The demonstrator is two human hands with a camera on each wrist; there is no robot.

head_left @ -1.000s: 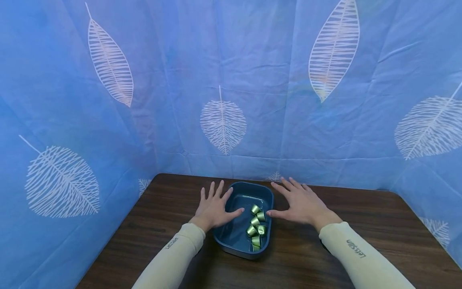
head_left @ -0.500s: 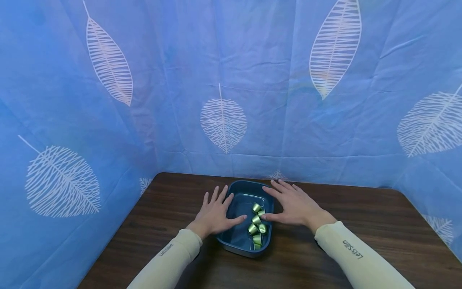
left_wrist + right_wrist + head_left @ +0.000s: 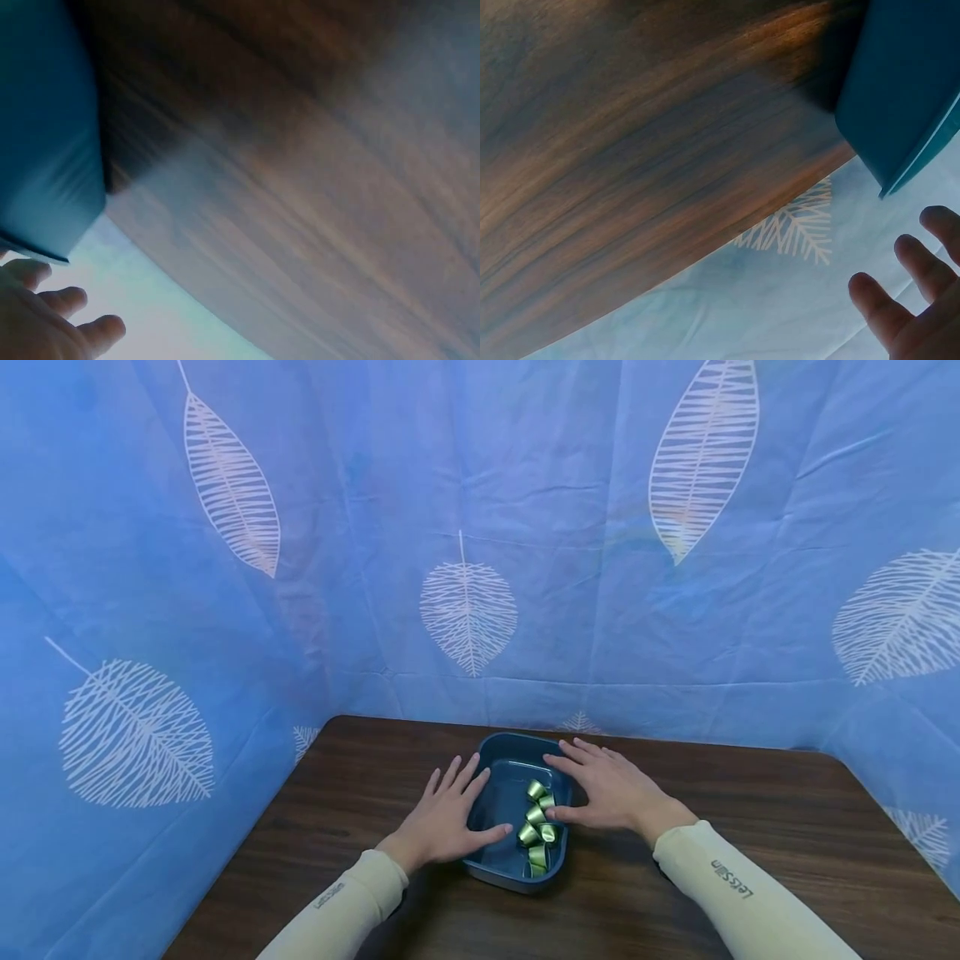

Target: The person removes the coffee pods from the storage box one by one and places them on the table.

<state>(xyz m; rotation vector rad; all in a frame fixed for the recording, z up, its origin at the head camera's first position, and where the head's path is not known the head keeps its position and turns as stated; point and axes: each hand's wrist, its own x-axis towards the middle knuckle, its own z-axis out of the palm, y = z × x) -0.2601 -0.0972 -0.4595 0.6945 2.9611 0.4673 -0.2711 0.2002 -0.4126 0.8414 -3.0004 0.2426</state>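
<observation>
- Two flat, spread hands of yours flank the blue tray (image 3: 501,758), long axis pointing away from you
- left hand (image 3: 444,814) and right hand (image 3: 611,789) have closed in on its rims
- green capsules (image 3: 537,822) lie along its right side

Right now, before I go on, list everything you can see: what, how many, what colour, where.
Tray: one, dark blue, rectangular, middle of the table.
Capsules: about six, metallic green, clustered along the tray's right side; exact count unclear.
Table: one, dark brown wood grain, under the tray.
Backdrop cloth: blue with white leaf prints, behind and beside the table.
Sleeves: two, cream, on both forearms.
Left hand: fingers spread, at the tray's left rim.
Right hand: fingers spread, at the tray's right rim, thumb near the capsules.
</observation>
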